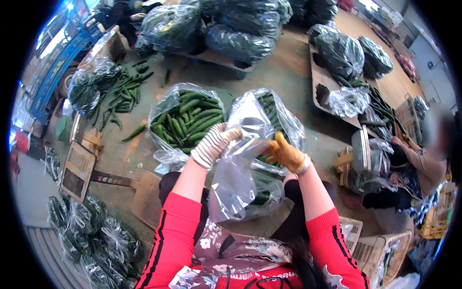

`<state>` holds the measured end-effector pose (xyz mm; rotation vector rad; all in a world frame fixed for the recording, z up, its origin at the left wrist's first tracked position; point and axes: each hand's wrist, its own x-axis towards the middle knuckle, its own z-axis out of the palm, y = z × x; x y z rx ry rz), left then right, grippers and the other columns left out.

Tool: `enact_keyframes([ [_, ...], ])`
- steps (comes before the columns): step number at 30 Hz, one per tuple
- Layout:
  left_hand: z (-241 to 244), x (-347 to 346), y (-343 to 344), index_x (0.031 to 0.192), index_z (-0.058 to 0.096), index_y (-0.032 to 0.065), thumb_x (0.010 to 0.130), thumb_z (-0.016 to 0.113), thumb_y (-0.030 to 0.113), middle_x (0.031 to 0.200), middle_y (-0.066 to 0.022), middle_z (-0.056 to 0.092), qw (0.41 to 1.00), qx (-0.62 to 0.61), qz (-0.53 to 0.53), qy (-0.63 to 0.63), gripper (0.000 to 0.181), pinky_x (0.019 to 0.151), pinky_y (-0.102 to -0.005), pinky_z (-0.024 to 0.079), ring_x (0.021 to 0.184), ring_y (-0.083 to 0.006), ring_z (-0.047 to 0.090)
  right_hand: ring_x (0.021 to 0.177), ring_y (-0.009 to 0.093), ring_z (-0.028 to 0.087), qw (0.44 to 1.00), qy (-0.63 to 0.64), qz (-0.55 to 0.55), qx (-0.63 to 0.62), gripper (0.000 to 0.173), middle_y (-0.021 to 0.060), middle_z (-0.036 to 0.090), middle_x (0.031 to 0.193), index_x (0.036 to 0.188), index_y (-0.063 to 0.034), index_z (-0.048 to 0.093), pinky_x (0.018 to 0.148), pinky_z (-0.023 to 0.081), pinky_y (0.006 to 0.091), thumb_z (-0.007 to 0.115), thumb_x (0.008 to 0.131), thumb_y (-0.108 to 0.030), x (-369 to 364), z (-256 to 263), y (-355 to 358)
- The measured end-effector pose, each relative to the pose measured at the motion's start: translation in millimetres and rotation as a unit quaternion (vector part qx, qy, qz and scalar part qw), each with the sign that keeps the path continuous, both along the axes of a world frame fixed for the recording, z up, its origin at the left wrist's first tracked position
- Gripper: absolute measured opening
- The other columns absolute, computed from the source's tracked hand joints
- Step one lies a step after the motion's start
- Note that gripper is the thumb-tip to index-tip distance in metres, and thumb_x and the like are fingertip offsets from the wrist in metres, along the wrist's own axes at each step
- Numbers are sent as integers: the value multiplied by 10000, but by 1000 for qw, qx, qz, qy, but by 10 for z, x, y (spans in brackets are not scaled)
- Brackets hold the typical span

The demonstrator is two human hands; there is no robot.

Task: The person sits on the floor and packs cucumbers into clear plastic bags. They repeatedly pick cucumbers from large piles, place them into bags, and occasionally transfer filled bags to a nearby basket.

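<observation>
My left hand [216, 142], in a white knit glove with dark stripes, grips a clear plastic bag [232, 191] near its upper part. The bag looks flat and hangs down between my knees. My right hand [287, 153] wears a yellow-orange coated glove and is at the bag's right side. Some of its fingertips show blurred at the film; whether they pinch it is unclear. Beyond my left hand stands an open clear bag of cucumbers [196, 115]. Another open bag of cucumbers [269, 108] stands behind the held bag, partly covered by it.
Loose cucumbers [126, 94] lie on the floor at the left, near a platform scale [77, 171]. Filled bags [90, 231] are at lower left. Pallets [317, 83] carry more bags. At the right sits a person [415, 169] beside another scale [361, 151] and plastic crates [382, 249].
</observation>
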<state>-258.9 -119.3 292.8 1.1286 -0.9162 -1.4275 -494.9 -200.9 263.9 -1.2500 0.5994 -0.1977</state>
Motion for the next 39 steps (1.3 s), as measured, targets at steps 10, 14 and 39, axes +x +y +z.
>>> enact_keyframes([
  [10,-286,124,-108,973,567,44,682,723,260,905,-155,584,805,-113,278,-511,394,768,-366,466,843,-286,576,703,154,600,993,-77,-67,54,128,85,637,794,811,-13,584,657,478,292,654,806,-120,34,334,176],
  [14,20,-67,-65,679,587,24,720,718,342,692,-85,580,928,-13,130,-349,346,546,-315,477,582,-160,559,704,140,606,977,-77,-198,-2,105,67,641,810,863,-17,583,678,496,262,652,787,-37,170,157,231],
  [39,70,79,-155,840,547,67,793,597,70,752,-41,563,854,-214,428,-203,69,635,-283,472,687,-133,533,1316,336,232,843,128,-52,-520,1137,232,270,1392,1391,-18,217,1076,199,387,837,494,-338,-153,428,153],
])
